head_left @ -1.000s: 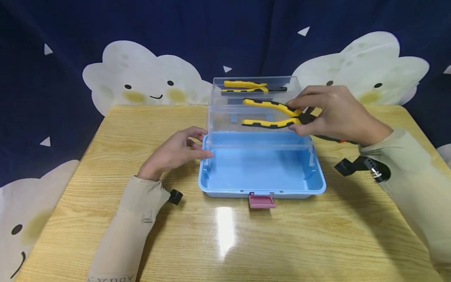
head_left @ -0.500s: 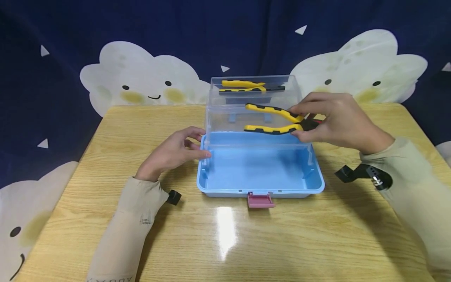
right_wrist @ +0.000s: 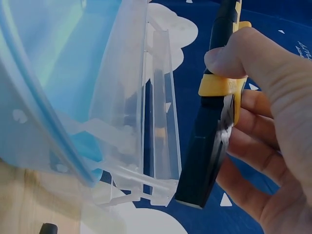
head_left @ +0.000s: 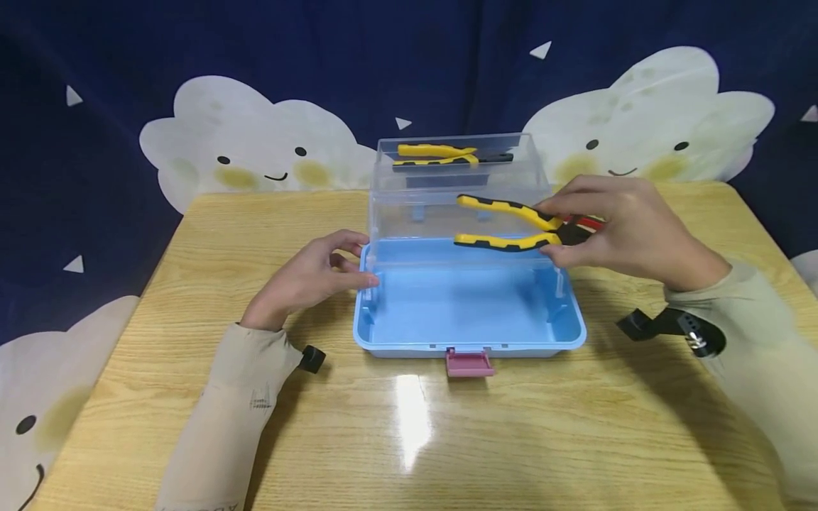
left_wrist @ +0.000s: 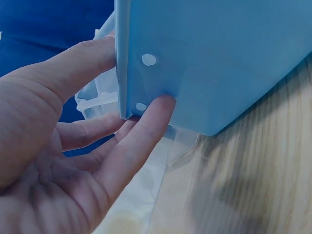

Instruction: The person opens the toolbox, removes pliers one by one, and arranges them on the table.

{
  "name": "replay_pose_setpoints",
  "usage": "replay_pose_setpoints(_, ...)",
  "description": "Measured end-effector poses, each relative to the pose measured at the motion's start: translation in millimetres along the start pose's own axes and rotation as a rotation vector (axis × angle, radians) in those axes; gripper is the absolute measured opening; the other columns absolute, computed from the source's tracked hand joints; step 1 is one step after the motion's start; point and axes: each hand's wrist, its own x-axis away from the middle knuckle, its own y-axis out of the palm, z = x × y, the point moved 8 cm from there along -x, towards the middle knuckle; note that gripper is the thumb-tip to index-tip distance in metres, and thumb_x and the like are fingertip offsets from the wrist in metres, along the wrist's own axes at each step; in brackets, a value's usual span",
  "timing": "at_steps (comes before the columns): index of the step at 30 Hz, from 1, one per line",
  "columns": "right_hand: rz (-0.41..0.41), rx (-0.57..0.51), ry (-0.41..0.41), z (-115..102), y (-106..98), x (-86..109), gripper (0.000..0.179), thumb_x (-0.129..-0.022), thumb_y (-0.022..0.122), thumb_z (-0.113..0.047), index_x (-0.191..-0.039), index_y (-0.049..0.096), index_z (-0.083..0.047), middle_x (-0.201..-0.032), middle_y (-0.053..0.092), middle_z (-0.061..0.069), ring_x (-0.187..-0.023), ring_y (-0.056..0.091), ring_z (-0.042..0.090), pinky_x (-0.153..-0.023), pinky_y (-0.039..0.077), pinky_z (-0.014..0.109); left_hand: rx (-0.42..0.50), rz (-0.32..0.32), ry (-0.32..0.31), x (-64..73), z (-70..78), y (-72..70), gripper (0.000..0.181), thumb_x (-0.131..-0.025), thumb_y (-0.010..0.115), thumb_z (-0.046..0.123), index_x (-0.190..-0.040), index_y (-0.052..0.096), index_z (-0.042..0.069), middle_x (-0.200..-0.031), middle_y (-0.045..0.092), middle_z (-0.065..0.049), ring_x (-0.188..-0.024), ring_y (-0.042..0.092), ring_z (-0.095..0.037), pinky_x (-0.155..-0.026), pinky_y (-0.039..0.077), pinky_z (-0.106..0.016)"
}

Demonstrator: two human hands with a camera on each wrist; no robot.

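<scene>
In the head view, my right hand point(head_left: 620, 223) pinches yellow-and-black pliers point(head_left: 505, 206) near the pivot, handles spread and pointing left. The pliers hang above the right half of a blue toolbox point(head_left: 460, 312), in front of its clear trays. A red strip shows between the fingers beside the pliers' head. In the right wrist view, the thumb presses a yellow part of the pliers point(right_wrist: 202, 141) and the dark head points down. My left hand point(head_left: 313, 273) grips the toolbox's left wall, thumb at the rim and fingers outside, as the left wrist view shows of the blue wall point(left_wrist: 204, 73).
Clear tiered trays point(head_left: 460, 191) stand raised at the back of the toolbox. Another pair of yellow-and-black pliers point(head_left: 434, 151) lies in the upper tray. A pink latch point(head_left: 469, 364) hangs at the front. Wooden table point(head_left: 358, 440) surrounds it, with a dark blue cloud-patterned curtain point(head_left: 358, 57) behind.
My right hand has moved the pliers slightly right and down, lower in front of the trays. My left hand keeps its grip on the toolbox wall. The head view has shifted a little.
</scene>
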Motion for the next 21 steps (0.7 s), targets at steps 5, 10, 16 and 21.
replay_pose_setpoints(5, 0.018, -0.026, 0.003, 2, -1, 6.3, 0.052, -0.057, 0.097, -0.014, -0.106, 0.082, -0.007, -0.095, 0.078, 0.006, -0.073, 0.061, 0.012, -0.069, 0.041, 0.001, 0.008, 0.000, 0.001, 0.8, 1.7, 0.4, 0.071, -0.087, 0.085, 0.035, -0.147, 0.051, 0.019, -0.137, 0.055, -0.007, -0.111, 0.061, -0.027, -0.087, 0.052, -0.036)
replay_pose_setpoints(10, 0.038, -0.042, -0.017, 3, -2, 10.5, 0.054, -0.055, 0.098, -0.012, -0.106, 0.082, -0.007, -0.095, 0.078, 0.005, -0.073, 0.058, 0.010, -0.068, 0.041, 0.003, 0.006, 0.003, 0.004, 1.5, 1.3, 0.2, 0.070, -0.087, 0.085, 0.034, -0.147, 0.051, 0.018, -0.137, 0.055, -0.007, -0.111, 0.062, -0.027, -0.087, 0.052, -0.036)
replay_pose_setpoints(16, 0.059, -0.029, -0.029, 5, -5, 17.2, 0.053, -0.055, 0.098, -0.013, -0.105, 0.082, -0.006, -0.094, 0.078, 0.005, -0.073, 0.056, 0.007, -0.066, 0.041, 0.005, 0.005, 0.000, 0.012, 1.0, 1.0, 0.8, 0.070, -0.087, 0.085, 0.032, -0.147, 0.051, 0.017, -0.137, 0.055, -0.008, -0.110, 0.062, -0.027, -0.086, 0.052, -0.036)
replay_pose_setpoints(21, 0.066, -0.028, -0.006, 8, -6, 23.1, 0.049, -0.060, 0.098, -0.019, -0.104, 0.082, -0.006, -0.096, 0.078, 0.008, -0.074, 0.059, 0.011, -0.068, 0.041, 0.003, 0.007, -0.002, 0.012, 0.4, 1.2, 0.5, 0.071, -0.087, 0.085, 0.033, -0.147, 0.051, 0.017, -0.137, 0.054, -0.008, -0.111, 0.061, -0.027, -0.086, 0.053, -0.036)
